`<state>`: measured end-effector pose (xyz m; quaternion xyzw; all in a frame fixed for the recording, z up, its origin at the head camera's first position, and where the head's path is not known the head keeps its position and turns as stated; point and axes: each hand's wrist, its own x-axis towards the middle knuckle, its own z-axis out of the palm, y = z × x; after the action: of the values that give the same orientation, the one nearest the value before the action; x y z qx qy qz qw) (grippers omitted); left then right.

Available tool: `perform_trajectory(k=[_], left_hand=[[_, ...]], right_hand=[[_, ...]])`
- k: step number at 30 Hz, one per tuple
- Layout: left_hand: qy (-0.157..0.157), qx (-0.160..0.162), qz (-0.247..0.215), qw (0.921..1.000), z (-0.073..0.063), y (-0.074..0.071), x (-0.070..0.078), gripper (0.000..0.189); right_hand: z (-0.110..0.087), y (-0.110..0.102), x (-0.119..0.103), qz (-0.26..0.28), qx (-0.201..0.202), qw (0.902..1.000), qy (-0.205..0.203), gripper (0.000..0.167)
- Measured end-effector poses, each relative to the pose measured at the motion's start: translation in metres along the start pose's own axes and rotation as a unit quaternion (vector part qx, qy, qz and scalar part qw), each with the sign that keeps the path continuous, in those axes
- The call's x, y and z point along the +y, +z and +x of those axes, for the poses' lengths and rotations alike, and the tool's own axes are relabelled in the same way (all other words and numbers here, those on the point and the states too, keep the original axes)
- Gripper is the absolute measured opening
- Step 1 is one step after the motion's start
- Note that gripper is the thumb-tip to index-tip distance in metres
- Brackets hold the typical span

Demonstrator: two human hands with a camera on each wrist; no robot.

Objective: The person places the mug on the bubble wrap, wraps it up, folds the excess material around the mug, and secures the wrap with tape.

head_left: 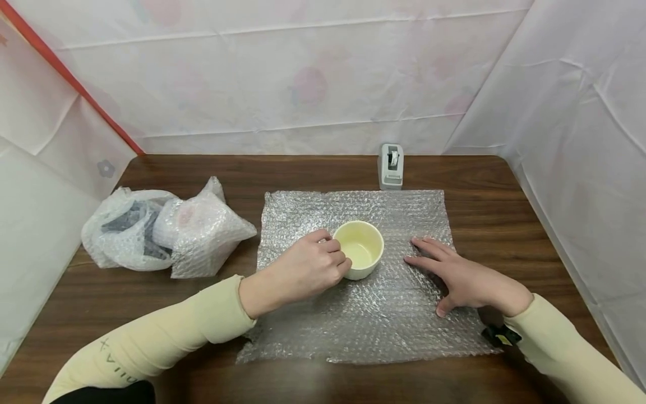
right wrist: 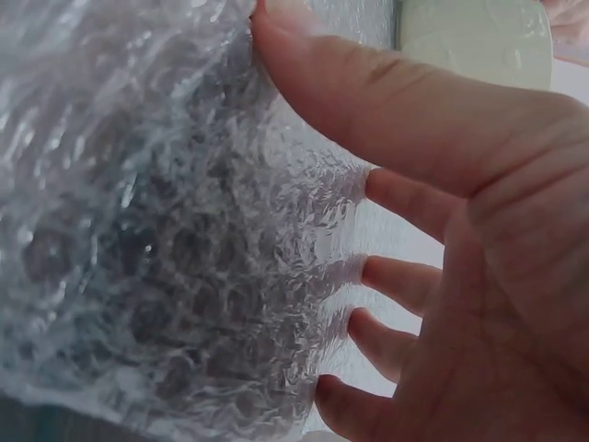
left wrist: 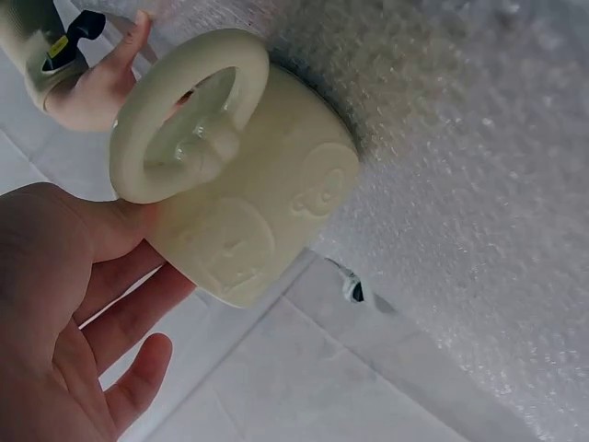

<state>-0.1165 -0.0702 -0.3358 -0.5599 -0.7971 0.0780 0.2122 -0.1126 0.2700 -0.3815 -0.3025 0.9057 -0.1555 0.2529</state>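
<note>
A small pale yellow cup is on a big sheet of bubble wrap. The sheet goes out past the cup on every side. The cup's round top faces up, and raised pictures show on its outside. Whether its bottom sits flat is hard to tell.

The left hand is at the left side of the cup. It pinches the cup by its edge, with the thumb and the fingers bent in around it.

The right hand is to the right of the cup, a little way off. Its fingers are spread wide, and the tips touch the bubble wrap without gripping it. A black band is on the right wrist.

Well to the left of the cup, two puffy bundles in bubble wrap lie side by side. Behind the cup and a bit to the right is a white tape holder. A brown wooden table is under the cup and its sheet. Far behind the cup hangs a pale cloth with soft pink shapes.
</note>
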Motion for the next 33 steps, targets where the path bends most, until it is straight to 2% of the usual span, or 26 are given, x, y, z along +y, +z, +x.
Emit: perform_trajectory(k=[7, 10, 13, 15, 17, 19, 22, 24, 26, 29, 33], left_hand=[[-0.004, -0.01, 0.003, 0.9999, 0.001, 0.001, 0.0, 0.006], [-0.011, -0.015, -0.005, 0.9998, 0.003, 0.002, 0.0, 0.006], [-0.021, -0.017, -0.013, 0.9995, 0.005, 0.002, 0.001, 0.006], [-0.027, -0.017, -0.019, 0.9993, 0.006, 0.002, 0.001, 0.006], [-0.031, -0.012, -0.025, 0.9991, 0.006, 0.004, 0.002, 0.007], [-0.035, -0.004, -0.036, 0.9987, 0.006, 0.005, 0.002, 0.008], [-0.045, 0.011, -0.061, 0.9971, 0.003, 0.008, 0.002, 0.008], [-0.054, 0.022, -0.085, 0.9947, 0.001, 0.009, 0.0, 0.012], [-0.07, 0.034, -0.116, 0.9901, -0.002, 0.01, -0.003, 0.018], [-0.109, 0.053, -0.163, 0.9791, -0.009, 0.009, -0.009, 0.028], [-0.209, 0.058, -0.195, 0.9565, -0.022, 0.006, -0.012, 0.035]], right_hand=[[-0.005, -0.001, 0.005, 0.002, 0.011, 0.9999, 0.004, 0.112], [-0.006, -0.005, 0.01, 0.03, 0.014, 0.9994, -0.013, 0.109], [-0.009, -0.011, 0.02, 0.074, 0.047, 0.9956, -0.033, 0.101], [-0.011, -0.018, 0.03, 0.088, 0.098, 0.9906, -0.038, 0.09], [-0.012, -0.024, 0.042, 0.092, 0.149, 0.9845, -0.002, 0.08], [-0.012, -0.031, 0.052, 0.096, 0.177, 0.9779, 0.056, 0.077], [-0.009, -0.035, 0.063, 0.138, 0.178, 0.9633, 0.146, 0.08], [-0.007, -0.035, 0.068, 0.177, 0.169, 0.9537, 0.174, 0.081], [-0.004, -0.033, 0.072, 0.215, 0.167, 0.9445, 0.184, 0.078], [-0.002, -0.03, 0.077, 0.251, 0.167, 0.9369, 0.177, 0.068], [-0.002, -0.029, 0.08, 0.283, 0.169, 0.9318, 0.152, 0.048]])
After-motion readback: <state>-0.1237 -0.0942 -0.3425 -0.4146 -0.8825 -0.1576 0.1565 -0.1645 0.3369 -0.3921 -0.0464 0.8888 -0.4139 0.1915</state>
